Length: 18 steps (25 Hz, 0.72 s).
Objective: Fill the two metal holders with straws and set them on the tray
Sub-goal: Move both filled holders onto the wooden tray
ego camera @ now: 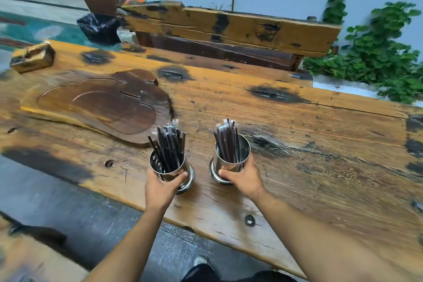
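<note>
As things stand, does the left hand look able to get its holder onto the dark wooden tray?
Probably yes. The left hand grips the left holder, and the tray lies just ahead to its left with nothing standing between them.

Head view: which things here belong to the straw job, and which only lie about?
Job: left holder in left hand; right holder in right hand; black straws; dark wooden tray.

Lying about: wooden block; black bin; bench; plants.
</note>
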### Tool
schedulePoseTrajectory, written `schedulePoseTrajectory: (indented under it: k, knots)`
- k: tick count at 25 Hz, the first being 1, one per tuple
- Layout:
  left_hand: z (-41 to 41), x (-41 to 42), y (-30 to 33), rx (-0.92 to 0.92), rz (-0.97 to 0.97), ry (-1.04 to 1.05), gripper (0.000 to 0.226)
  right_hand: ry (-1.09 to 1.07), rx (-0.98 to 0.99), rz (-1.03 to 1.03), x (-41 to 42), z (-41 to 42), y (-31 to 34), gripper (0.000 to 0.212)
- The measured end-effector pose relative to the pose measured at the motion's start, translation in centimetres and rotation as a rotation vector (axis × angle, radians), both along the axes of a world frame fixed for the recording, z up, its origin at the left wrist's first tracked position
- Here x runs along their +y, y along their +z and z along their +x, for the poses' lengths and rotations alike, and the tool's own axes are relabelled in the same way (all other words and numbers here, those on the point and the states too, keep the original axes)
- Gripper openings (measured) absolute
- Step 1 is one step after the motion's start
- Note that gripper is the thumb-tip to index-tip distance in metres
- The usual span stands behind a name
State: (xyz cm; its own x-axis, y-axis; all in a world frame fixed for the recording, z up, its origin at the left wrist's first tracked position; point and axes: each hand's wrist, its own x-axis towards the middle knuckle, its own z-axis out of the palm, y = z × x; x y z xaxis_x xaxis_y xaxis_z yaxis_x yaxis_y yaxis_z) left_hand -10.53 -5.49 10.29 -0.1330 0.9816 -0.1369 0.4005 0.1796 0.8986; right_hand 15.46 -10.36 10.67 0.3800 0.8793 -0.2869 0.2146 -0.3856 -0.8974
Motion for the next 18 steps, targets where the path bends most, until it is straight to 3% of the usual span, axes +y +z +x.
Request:
schedulePoseTrajectory:
  k: [7, 18]
  knots:
    - [-6.2, 3.3, 1.1, 0.03, 0.012, 0.058, 0.078, 0.078, 0.017, -0.029, 4.4, -6.5, 0.2, 0.103]
    - [-12.3, 10.5, 2.7, 0.059, 0.039, 0.263, 0.077, 0.276, 0.036, 0.041, 16.7, -12.3, -0.2, 0.098]
